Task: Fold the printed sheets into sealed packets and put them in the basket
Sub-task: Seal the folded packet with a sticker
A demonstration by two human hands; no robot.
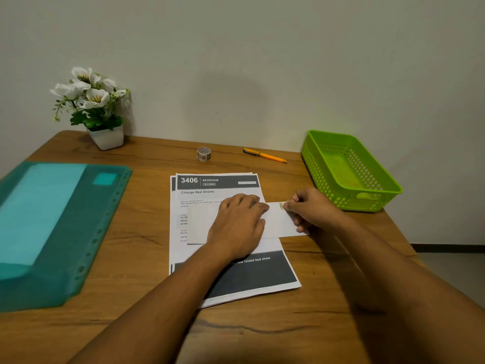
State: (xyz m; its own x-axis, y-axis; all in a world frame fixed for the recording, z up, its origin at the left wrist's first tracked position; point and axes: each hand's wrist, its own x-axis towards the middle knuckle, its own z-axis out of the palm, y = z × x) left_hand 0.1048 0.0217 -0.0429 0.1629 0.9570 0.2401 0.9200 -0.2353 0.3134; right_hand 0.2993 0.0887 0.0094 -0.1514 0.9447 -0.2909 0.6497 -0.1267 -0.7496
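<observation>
Folded packet [278, 223], one: lay on the stack of printed sheets [217, 191] beside the basket [351, 177], left hand [238, 227] flat on it with straight fingers, right hand [312, 208] fingers pinching a tape piece [282, 205] onto its basket-side end; sealing unfinished, basket without packets, stack unfolded.

Two arms show, and both are bare from the wrists all the way to the picture's edge. The left hand [237, 227] and the right hand [313, 210] are bare too, with knuckles plain to see.
</observation>
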